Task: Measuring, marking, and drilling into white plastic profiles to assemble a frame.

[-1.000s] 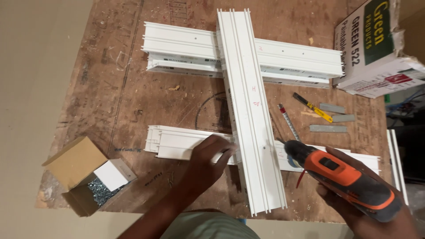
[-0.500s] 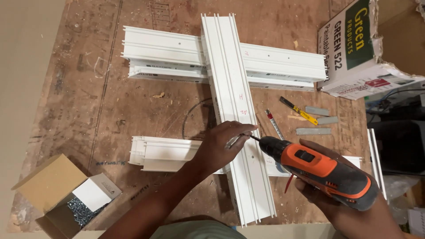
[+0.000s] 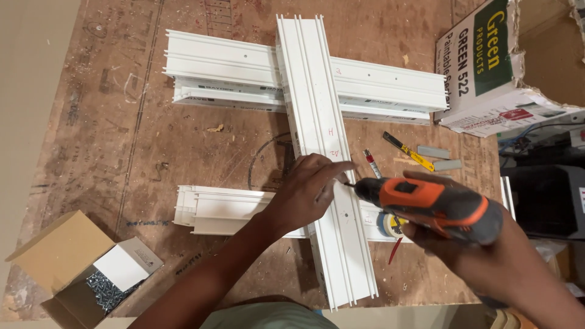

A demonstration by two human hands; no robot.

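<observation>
A: Since the earlier frame, what had moved?

B: Both hands had closed in on the long rail [image 3: 323, 152]. The drill [image 3: 429, 204] had swung from beside the rail to lie nearly level, its tip at the rail's right edge, and the left hand [image 3: 308, 189] had slid from the lower cross-piece [image 3: 225, 210] up to meet that tip.

A: How did each hand stand?

B: The left hand was narrowed, fingertips pinched at the drill's tip; what they pinched was too small to tell. The right hand [image 3: 469, 244] was wrapped around the drill's grip.

A: Materials and shapes?

B: The rail was a white, glossy, ribbed profile running away from the viewer, laid across two similar white profiles: the upper one [image 3: 219, 67] far, the lower near. The drill was a stubby body of orange and dark grey plastic. All rested on a scuffed, stained brown board [image 3: 122, 140].

A: Surrounding items?

B: An open cardboard box [image 3: 55, 256] of bright metal screws [image 3: 109, 289] sat at lower left; a yellow-handled tool [image 3: 409, 151] and two grey flat pieces [image 3: 439, 157] lay right of the rail; a torn carton [image 3: 487, 67] stood at upper right.
</observation>
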